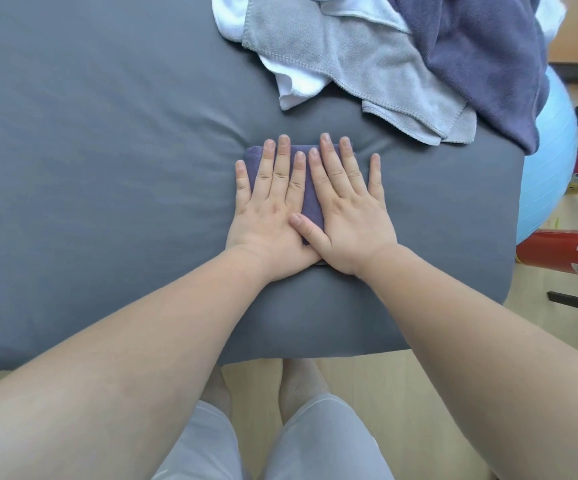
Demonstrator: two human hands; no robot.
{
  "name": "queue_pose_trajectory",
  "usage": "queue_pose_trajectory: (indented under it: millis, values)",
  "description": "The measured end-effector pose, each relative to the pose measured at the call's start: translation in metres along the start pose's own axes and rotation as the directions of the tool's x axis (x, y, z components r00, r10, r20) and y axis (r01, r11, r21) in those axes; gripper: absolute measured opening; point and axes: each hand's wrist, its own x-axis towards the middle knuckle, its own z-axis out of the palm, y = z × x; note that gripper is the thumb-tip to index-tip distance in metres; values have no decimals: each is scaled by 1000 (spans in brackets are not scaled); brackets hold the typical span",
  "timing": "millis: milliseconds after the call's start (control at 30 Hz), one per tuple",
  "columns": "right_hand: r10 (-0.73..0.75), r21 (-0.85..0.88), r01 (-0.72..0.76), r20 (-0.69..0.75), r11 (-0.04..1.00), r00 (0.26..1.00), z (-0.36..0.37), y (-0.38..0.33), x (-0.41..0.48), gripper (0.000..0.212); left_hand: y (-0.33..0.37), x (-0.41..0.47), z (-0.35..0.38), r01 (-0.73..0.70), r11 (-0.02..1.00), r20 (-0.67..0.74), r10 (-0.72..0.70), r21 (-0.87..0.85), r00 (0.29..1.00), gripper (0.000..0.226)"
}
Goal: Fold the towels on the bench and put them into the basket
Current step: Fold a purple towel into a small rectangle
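A small folded purple towel (311, 202) lies on the grey padded bench (107, 168) near its front edge. My left hand (270, 206) and my right hand (346, 209) lie flat on it side by side, fingers spread, pressing it down and covering most of it. At the back right of the bench is a loose heap: a white towel (294, 81), a light grey towel (367, 71) and a dark blue towel (481, 53) that hangs over the right edge. No basket is in view.
A light blue exercise ball (544, 178) sits right of the bench. Beside it are red fire extinguishers (564, 254) and black bars on the wooden floor (367, 379). My legs and feet stand below the bench's front edge.
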Motion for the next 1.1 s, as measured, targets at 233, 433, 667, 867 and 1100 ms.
queue_pose_trajectory:
  millis: [233, 433, 667, 867, 1100]
  values:
    - [-94, -17, 94, -30, 995, 995, -8, 21, 6, 72, -19, -20, -12, -35, 999, -45, 35, -8, 998, 113]
    - [108, 36, -106, -65, 994, 992, 1, -4, -20, 78, -38, -77, 1, 73, 967, -170, -116, -243, 979, 99]
    - [383, 91, -375, -92, 922, 919, 7, -100, -88, 81, -61, -75, -8, 58, 942, -222, -138, -331, 965, 87]
    - [215, 198, -164, -272, 966, 938, -10, -62, -65, 66, -97, -66, -20, -64, 971, -176, 23, -232, 984, 101]
    - [-216, -65, 229, 168, 971, 962, -50, -56, 16, 98, -111, -49, -39, -34, 988, -17, 32, -154, 999, 84]
